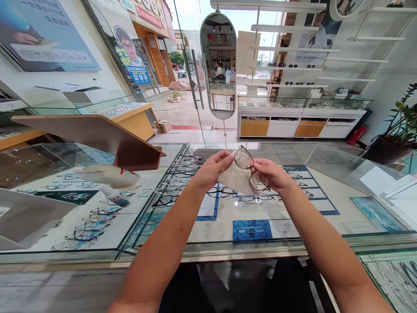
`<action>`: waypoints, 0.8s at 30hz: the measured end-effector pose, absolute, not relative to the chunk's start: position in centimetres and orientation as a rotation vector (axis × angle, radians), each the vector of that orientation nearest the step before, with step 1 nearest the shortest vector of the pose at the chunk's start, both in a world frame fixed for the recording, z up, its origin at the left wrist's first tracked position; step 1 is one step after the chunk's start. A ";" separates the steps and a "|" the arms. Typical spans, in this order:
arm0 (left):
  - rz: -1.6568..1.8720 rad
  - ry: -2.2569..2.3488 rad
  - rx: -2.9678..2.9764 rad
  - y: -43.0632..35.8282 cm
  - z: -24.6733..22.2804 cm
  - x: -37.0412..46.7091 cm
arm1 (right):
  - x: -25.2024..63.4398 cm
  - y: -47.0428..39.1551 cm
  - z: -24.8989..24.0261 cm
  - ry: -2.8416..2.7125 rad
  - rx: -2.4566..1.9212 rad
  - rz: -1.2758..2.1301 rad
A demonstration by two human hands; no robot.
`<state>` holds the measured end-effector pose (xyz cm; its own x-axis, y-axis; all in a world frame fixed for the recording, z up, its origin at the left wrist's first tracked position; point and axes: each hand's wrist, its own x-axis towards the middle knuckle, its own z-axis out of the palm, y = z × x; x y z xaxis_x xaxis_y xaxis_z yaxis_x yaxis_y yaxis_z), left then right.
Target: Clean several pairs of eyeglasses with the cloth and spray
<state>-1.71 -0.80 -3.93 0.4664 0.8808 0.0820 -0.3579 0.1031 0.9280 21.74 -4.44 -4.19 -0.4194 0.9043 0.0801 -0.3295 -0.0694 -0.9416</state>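
Brown-rimmed glasses (243, 158) are pinched in the right grip (272, 174), thumb and fingers closed near the bridge, one lens above the other. The left grip (215, 168) is closed on a corner of a pale cloth (233, 179), which spreads behind the lenses; whether it touches them I cannot tell.

With so small a hold, a tug on the cloth could twist the frame or pull it loose. The glasses are above the worktop (203, 237), well in from its front edge, so a slip would likely drop them onto hard glass. Grit in the cloth could scratch a lens; a straying fingertip could smudge one. Toward the worktop's left end, a small white bottle (114, 196) could topple if the left arm swung wide.
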 end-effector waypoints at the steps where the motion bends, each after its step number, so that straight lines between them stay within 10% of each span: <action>1: 0.996 0.584 1.108 -0.8 -3.9 -1.7 | 21.8 -4.4 -4.2 -1.233 -0.706 1.663; 24: 1.200 0.604 1.232 -0.9 -3.9 -1.0 | 21.4 -4.6 -4.3 -1.199 -0.663 1.704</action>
